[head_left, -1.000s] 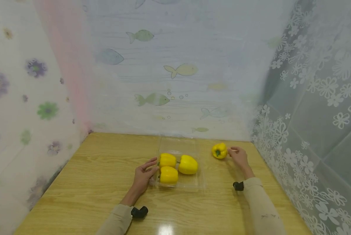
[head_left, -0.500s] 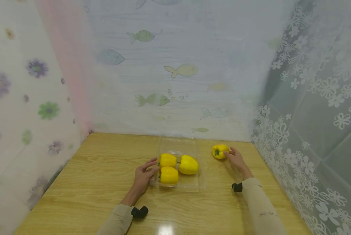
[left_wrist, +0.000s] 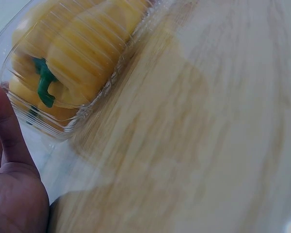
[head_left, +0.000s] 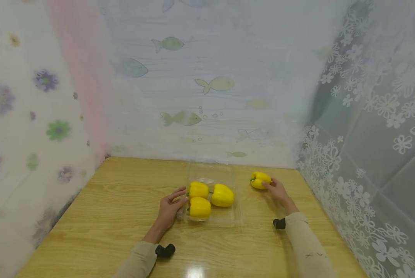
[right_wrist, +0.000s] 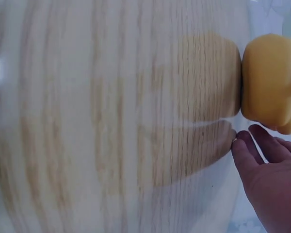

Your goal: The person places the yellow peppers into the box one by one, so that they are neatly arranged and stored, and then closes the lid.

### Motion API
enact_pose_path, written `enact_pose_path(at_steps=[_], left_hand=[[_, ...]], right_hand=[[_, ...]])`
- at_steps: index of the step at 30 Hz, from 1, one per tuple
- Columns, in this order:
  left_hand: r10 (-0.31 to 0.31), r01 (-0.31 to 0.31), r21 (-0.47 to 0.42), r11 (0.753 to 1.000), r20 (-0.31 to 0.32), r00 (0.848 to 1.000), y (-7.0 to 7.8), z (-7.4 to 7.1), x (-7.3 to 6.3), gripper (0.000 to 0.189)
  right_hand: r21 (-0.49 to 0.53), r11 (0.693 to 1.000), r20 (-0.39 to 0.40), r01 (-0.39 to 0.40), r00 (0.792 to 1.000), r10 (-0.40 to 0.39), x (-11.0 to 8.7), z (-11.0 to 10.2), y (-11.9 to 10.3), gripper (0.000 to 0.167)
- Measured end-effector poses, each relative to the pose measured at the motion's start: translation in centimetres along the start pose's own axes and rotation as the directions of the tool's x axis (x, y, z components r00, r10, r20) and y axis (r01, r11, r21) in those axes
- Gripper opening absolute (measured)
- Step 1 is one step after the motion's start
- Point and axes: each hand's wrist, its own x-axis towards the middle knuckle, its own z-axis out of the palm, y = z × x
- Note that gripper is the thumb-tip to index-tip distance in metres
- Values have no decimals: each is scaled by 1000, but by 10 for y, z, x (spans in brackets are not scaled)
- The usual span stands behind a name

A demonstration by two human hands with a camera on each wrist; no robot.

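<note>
My left hand rests at the left side of a clear plastic clamshell box, with fingers fairly straight. In the left wrist view, a fingertip meets the edge of the box wall. Inside the box lie three yellow bell peppers, stems to the left. Another yellow bell pepper sits on the table right of the box, its green stem facing left. My right hand holds its right side, thumb across the front. The right wrist view shows these fingers close by the pepper.
The box's transparent lid lies folded back behind it. All stands on a wood-grain table. A fish-print curtain closes off the back, with flowered sheets at the left and right.
My right hand has moved left onto the lone pepper, and its thumb has come over the front. The pepper has turned, its stem swinging left. My left hand has stayed still.
</note>
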Motion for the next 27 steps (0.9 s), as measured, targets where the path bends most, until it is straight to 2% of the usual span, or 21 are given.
enact_pose_path(at_steps=[10, 15, 27], left_hand=[[-3, 3, 9, 1000, 3, 1000, 1, 1, 2, 42], [-12, 12, 8, 1000, 0, 1000, 1, 1, 2, 42], [-18, 18, 23, 1000, -8, 1000, 1, -1, 0, 43]], right_hand=[[57, 998, -6, -6, 1000, 6, 0, 6, -3, 74], [68, 997, -14, -45, 999, 46, 1, 8, -2, 79], [87, 994, -67, -60, 996, 66, 3, 17, -1, 81]])
